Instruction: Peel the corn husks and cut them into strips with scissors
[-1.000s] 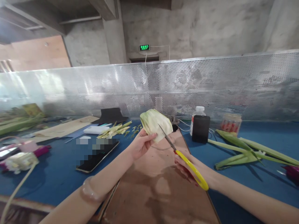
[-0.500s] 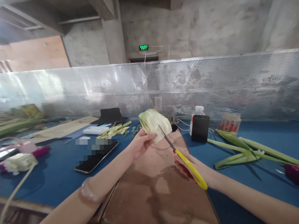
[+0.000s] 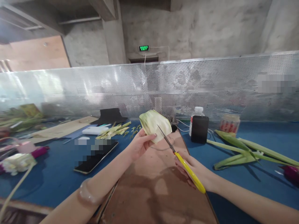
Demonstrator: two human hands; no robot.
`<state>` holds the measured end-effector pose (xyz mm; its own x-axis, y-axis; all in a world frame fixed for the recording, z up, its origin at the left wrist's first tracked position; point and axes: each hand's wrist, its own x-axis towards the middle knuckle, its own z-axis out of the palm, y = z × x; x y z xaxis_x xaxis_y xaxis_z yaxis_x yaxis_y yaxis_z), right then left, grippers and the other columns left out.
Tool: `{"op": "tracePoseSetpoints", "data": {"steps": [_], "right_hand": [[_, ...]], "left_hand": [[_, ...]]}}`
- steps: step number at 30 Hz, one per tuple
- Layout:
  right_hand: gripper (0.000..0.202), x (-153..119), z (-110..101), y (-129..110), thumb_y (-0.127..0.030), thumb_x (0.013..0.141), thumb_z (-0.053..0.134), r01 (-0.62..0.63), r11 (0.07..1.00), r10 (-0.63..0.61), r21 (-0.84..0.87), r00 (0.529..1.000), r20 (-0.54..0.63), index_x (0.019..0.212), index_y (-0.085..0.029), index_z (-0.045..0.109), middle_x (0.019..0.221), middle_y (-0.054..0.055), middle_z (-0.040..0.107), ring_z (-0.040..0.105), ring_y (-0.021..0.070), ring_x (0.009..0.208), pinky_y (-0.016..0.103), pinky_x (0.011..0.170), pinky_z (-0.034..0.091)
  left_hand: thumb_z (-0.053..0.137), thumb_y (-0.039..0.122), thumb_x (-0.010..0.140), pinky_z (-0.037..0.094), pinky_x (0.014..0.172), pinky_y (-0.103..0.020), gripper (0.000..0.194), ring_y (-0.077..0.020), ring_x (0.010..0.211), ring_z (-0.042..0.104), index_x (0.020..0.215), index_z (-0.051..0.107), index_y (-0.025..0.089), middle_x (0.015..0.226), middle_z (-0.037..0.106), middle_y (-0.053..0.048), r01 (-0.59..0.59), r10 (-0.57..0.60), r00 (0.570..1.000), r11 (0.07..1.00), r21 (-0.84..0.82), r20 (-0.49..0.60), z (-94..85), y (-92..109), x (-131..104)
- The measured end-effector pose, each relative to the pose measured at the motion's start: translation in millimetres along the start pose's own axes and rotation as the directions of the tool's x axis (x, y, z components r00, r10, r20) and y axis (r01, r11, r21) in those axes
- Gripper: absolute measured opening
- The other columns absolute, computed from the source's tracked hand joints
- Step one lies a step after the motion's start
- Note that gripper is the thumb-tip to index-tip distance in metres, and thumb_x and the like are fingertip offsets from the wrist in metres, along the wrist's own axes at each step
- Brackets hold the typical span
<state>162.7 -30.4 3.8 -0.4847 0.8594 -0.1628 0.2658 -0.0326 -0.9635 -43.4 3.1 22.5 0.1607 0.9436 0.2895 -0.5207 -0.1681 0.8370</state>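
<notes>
My left hand [image 3: 141, 145] pinches a pale green and cream piece of leaf that looks like corn husk [image 3: 155, 122] between thumb and fingers, its broad side facing me. In my right hand [image 3: 184, 168] is a pair of yellow-handled scissors [image 3: 189, 172]. Their narrow metal blades point up and to the left, with the tip over the right part of the husk. The blades lie close together. Whether the tip touches the husk, I cannot tell. The right fingers are partly hidden behind the handles. Both hands are held above a brown wooden board [image 3: 154, 189].
A phone [image 3: 97, 158] lies left on the blue table. Behind it are cut husk strips [image 3: 114, 130]. On the right stand a white-capped bottle [image 3: 198, 111], a black rectangular object [image 3: 199, 129] and a jar [image 3: 230, 123], near long green leaves [image 3: 240, 157]. A perforated metal screen [image 3: 116, 90] borders the back.
The right hand and the scissors' handles have tilted slightly, with the handles now closer together. The husk stays almost in place in the left hand.
</notes>
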Motion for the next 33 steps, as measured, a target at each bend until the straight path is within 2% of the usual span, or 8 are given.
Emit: {"op": "tracePoseSetpoints", "data": {"steps": [6,12,20,26,33], "right_hand": [[0.023,2.4,0.2,1.1,-0.045,0.08,0.045,-0.007,1.0,0.007,-0.005,1.0,-0.015,0.081,-0.022,0.041,0.045,-0.01,0.032,0.025,0.0028,0.031,0.014,0.031,0.024],[0.024,4.4,-1.3,4.1,-0.045,0.08,0.045,0.004,1.0,-0.004,-0.005,1.0,0.001,0.08,-0.022,0.041,0.044,-0.01,0.032,0.024,0.0027,0.029,0.015,0.03,0.023],[0.016,8.2,-3.3,6.8,-0.037,0.082,0.042,-0.021,1.0,0.02,0.022,1.0,0.01,0.079,-0.022,0.039,0.048,-0.01,0.032,0.028,0.0025,0.035,0.011,0.033,0.024],[0.018,10.6,-3.4,9.4,-0.039,0.081,0.044,0.029,1.0,-0.029,-0.011,1.0,-0.002,0.083,-0.022,0.041,0.051,-0.009,0.033,0.028,0.0031,0.039,0.012,0.033,0.023],[0.018,4.1,3.0,-2.4,-0.036,0.078,0.047,0.08,0.993,-0.083,-0.082,0.996,-0.045,0.074,-0.02,0.04,0.046,-0.009,0.031,0.026,0.0044,0.037,0.016,0.034,0.02]], "left_hand": [[0.064,0.008,0.067,0.051,0.068,-0.019,0.031,-0.0108,0.071,0.062,0.096,0.06,0.017,0.087,0.067,-0.003,-0.003,0.002,0.999,0.999,0.035,0.034,-1.2,0.3,-0.2],[0.064,0.008,0.067,0.052,0.071,-0.024,0.035,-0.0128,0.081,0.061,0.1,0.058,0.02,0.096,0.066,-0.002,-0.007,0.006,1.0,1.0,0.029,0.028,-0.3,-0.3,-0.7],[0.066,0.009,0.066,0.052,0.07,-0.023,0.031,-0.012,0.077,0.061,0.095,0.06,0.017,0.092,0.066,-0.003,-0.008,0.007,1.0,0.999,0.05,0.016,-0.3,-1.1,-1.1],[0.067,0.011,0.065,0.052,0.067,-0.022,0.031,-0.0111,0.073,0.061,0.094,0.059,0.017,0.089,0.066,-0.002,-0.027,0.026,1.0,0.997,0.078,0.011,0.5,0.7,-1.5],[0.065,0.014,0.068,0.052,0.07,-0.028,0.031,-0.0157,0.085,0.059,0.098,0.058,0.02,0.099,0.064,-0.003,-0.064,0.063,0.998,0.996,0.061,0.022,1.7,1.0,-2.5]]}}
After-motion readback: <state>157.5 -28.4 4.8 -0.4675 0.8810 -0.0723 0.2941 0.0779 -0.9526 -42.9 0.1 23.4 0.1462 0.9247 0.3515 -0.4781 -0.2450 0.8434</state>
